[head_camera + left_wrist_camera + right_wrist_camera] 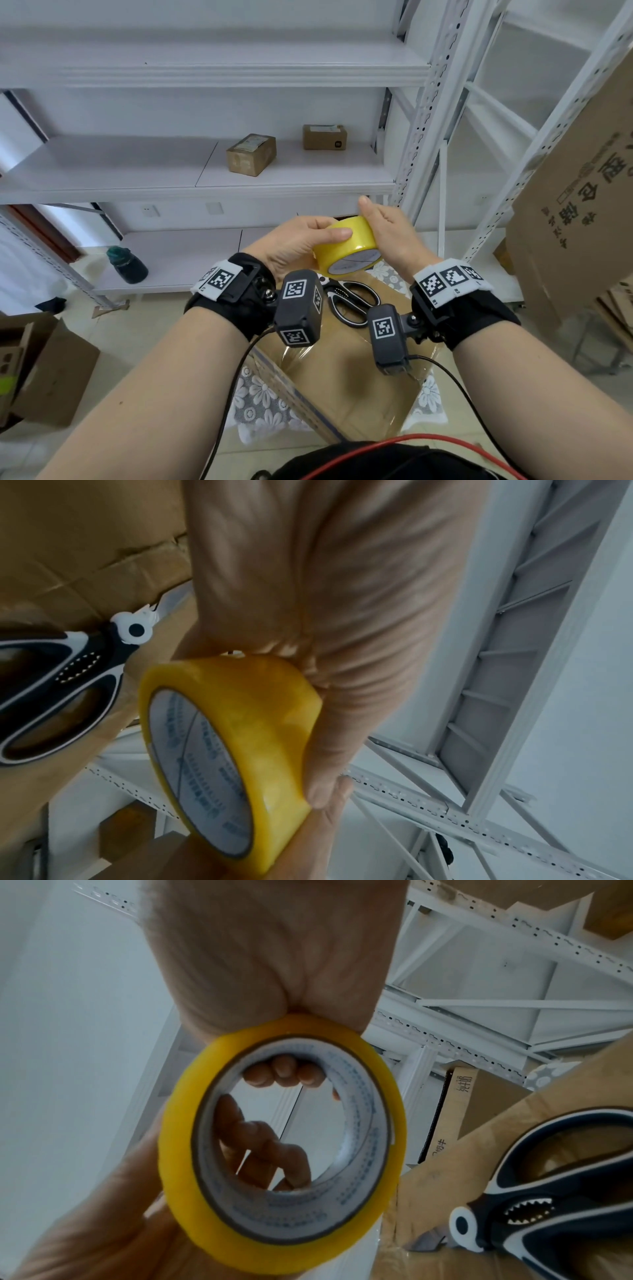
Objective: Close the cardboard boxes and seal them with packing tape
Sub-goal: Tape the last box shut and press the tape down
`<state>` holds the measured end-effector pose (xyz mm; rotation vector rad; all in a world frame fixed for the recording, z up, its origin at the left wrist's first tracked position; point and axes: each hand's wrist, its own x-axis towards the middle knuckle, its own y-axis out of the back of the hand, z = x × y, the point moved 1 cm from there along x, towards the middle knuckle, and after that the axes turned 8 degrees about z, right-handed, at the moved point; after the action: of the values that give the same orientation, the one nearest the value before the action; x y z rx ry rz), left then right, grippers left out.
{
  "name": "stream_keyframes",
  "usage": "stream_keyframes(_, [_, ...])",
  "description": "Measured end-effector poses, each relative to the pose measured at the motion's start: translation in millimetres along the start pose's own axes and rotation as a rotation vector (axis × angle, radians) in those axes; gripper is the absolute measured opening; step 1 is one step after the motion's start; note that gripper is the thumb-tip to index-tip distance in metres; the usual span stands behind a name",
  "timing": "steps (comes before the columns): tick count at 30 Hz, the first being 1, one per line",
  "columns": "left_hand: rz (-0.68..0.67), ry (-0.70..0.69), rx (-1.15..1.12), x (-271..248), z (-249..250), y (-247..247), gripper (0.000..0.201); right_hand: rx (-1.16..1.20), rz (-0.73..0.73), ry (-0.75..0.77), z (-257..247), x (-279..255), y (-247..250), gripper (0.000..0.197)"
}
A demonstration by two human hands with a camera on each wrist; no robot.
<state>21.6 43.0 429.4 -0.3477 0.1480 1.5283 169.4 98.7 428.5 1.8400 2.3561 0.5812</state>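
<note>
White shelving [212,164] filled the background from 9 to 3 o'clock, two small sealed parcels on its middle shelf. A big printed carton [579,192] leaned in at 3 o'clock. The cardboard box [346,373] being worked on sat at 6 o'clock below the wrists, flaps down, a glossy tape strip already showing on top. Black-and-white scissors [352,301] lay on its far edge.

The tape roll [346,246] was held up at centre, clear of the box. The left hand [298,243] gripped it, thumb pressed across the outer band and fingers curled behind. The right hand [387,229] curled over the 2 o'clock side, fingertips [284,1070] hooked into the core.

Likely step: finding the loose tape end. To do it well, the left hand should hold the roll steady while a right nail runs round the band to catch the edge, peeling squarely so it doesn't split. The free end wasn't visible in any view. The scissors were close by for the cut.
</note>
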Motion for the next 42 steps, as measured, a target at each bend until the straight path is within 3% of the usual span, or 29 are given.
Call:
stream_keyframes(6, [-0.013,-0.03,0.146,-4,-1,-1,0.034,-0.008,-0.004,0.007,4,0,-1,0.045])
stream_keyframes(9, [0.017,-0.023,0.215,-5,-1,-8,0.029,0.002,0.002,0.005,5,1,-3,0.041])
stream_keyframes(13, [0.086,-0.019,0.04,-1,-7,-10,0.03,-0.018,0.173,-0.049,7,7,1,0.027])
stream_keyframes(15, [0.173,-0.028,-0.044,2,-10,-11,0.019,-0.013,0.23,-0.121,7,9,4,0.032])
stream_keyframes(17, [0.245,-0.054,-0.079,3,-10,-14,0.003,0.06,0.111,-0.217,7,8,2,0.038])
stream_keyframes(19, [0.255,-0.078,-0.103,3,-8,-15,0.005,0.186,-0.06,-0.271,3,1,-5,0.032])
stream_keyframes(22, [0.183,-0.088,-0.069,-2,-6,-16,0.011,0.374,-0.117,-0.265,6,-4,-5,0.013])
stream_keyframes(24, [0.313,-0.107,0.028,-2,-4,-14,0.011,0.385,-0.104,-0.246,11,-3,-1,0.01])
stream_keyframes(27, [0.714,-0.186,0.149,2,1,-2,0.029,0.341,-0.112,-0.232,9,-6,2,0.008])
stream_keyframes(29, [0.804,-0.321,0.281,3,8,-1,0.024,0.34,-0.154,-0.23,5,-10,3,0.013])
stream_keyframes(32, [0.624,-0.387,0.29,2,12,-9,0.023,0.289,-0.253,-0.187,1,-15,1,0.019])
stream_keyframes(35, [0.455,-0.218,0.43,3,10,-14,0.037,0.238,-0.291,-0.137,-4,-18,-1,0.015])
stream_keyframes(38, [0.556,-0.185,0.454,2,6,-14,0.043,0.218,-0.296,-0.13,-6,-18,2,0.016])
stream_keyframes(42, [0.643,-0.189,0.333,1,1,-17,0.036,0.273,-0.378,-0.204,-5,-18,8,0.015])
